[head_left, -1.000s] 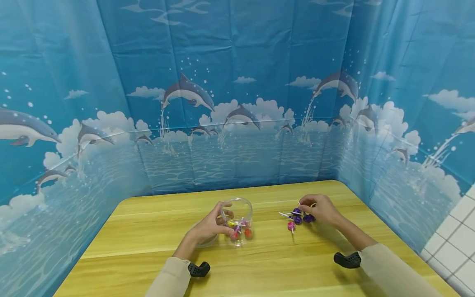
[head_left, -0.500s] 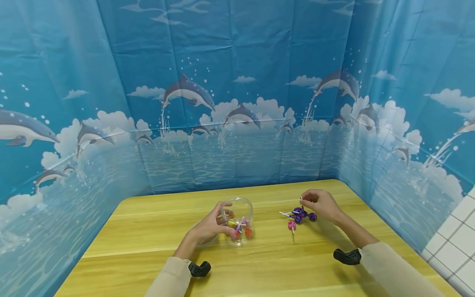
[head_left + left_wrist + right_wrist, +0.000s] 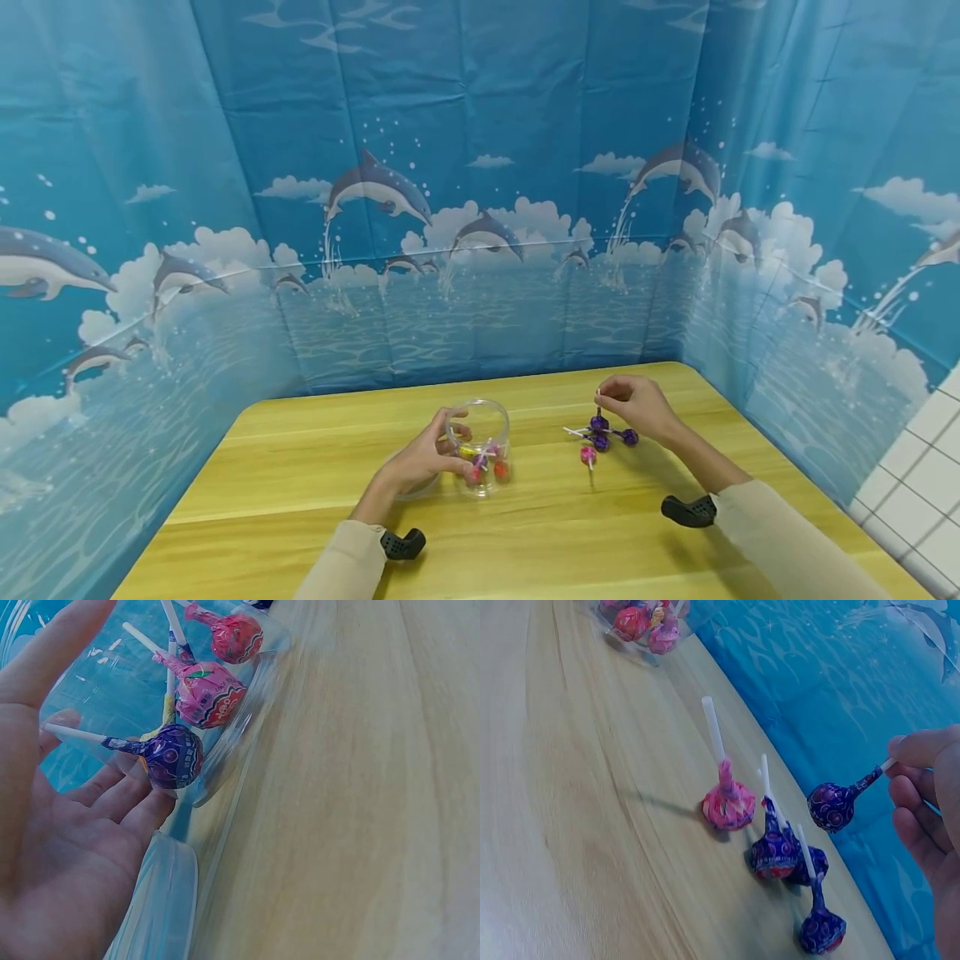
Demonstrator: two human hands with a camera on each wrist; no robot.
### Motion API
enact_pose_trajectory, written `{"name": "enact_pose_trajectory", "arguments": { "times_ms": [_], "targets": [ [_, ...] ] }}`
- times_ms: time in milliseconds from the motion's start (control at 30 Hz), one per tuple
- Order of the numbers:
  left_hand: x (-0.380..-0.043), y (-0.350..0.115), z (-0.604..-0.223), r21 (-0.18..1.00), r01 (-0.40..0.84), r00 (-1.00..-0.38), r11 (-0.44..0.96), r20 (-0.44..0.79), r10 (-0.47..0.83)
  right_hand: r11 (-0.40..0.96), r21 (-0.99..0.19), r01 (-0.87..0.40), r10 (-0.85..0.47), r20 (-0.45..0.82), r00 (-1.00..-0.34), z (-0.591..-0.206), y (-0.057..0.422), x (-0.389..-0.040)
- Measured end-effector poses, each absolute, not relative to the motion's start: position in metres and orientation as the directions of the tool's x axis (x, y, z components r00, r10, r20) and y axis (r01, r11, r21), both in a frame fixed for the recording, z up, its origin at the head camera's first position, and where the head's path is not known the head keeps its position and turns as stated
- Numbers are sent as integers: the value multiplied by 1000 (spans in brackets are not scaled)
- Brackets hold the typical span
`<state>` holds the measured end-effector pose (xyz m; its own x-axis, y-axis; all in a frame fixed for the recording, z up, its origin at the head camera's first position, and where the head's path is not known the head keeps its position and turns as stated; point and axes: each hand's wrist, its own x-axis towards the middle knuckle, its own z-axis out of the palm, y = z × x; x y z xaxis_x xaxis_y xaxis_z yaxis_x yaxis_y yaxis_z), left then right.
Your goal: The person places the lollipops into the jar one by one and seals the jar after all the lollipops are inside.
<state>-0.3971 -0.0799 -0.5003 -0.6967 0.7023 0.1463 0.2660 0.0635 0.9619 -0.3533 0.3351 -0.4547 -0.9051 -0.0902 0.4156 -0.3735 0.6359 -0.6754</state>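
My left hand [image 3: 416, 462] grips a clear plastic jar [image 3: 480, 429] standing on the table, fingers behind and thumb in front. Inside are several wrapped lollipops: a purple one [image 3: 172, 756], a pink one [image 3: 210, 694] and a red one [image 3: 237, 637] show in the left wrist view. My right hand [image 3: 645, 410] pinches the white stick of a purple lollipop [image 3: 830, 808], which hangs head down beside other purple lollipops [image 3: 823, 930] on the table. Close to them lies a pink lollipop [image 3: 729, 806], its stick pointing away from the purple ones.
A clear round lid [image 3: 169, 896] lies on the table beside the jar, partly hidden by my left hand in the head view. The yellow wooden table [image 3: 300, 500] ends at a blue dolphin-print curtain [image 3: 487, 325] behind and on both sides.
My right hand has lifted the purple lollipop by its stick out of the group and shifted slightly left. The left hand and the jar have not moved.
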Motion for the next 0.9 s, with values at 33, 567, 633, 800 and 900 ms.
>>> {"name": "enact_pose_trajectory", "arguments": {
  "times_ms": [33, 567, 633, 800, 900],
  "targets": [
    [-397, -80, -501, 963, 264, -697, 63, 145, 703, 636, -674, -376, -92, 417, -904, -454, 334, -354],
    [-397, -79, -502, 965, 256, -698, 57, 144, 701, 602, -660, -448, -159, 451, -878, -439, 311, -360],
    [-397, -79, -502, 964, 259, -698, 58, 145, 701, 600, -654, -460, -170, 458, -873, -436, 306, -360],
    [-396, -80, -501, 965, 256, -699, 58, 144, 700, 595, -648, -476, -195, 458, -867, -428, 294, -361],
    [-395, -80, -501, 966, 253, -700, 58, 142, 699, 590, -649, -480, -207, 454, -867, -424, 288, -363]
  ]
}}
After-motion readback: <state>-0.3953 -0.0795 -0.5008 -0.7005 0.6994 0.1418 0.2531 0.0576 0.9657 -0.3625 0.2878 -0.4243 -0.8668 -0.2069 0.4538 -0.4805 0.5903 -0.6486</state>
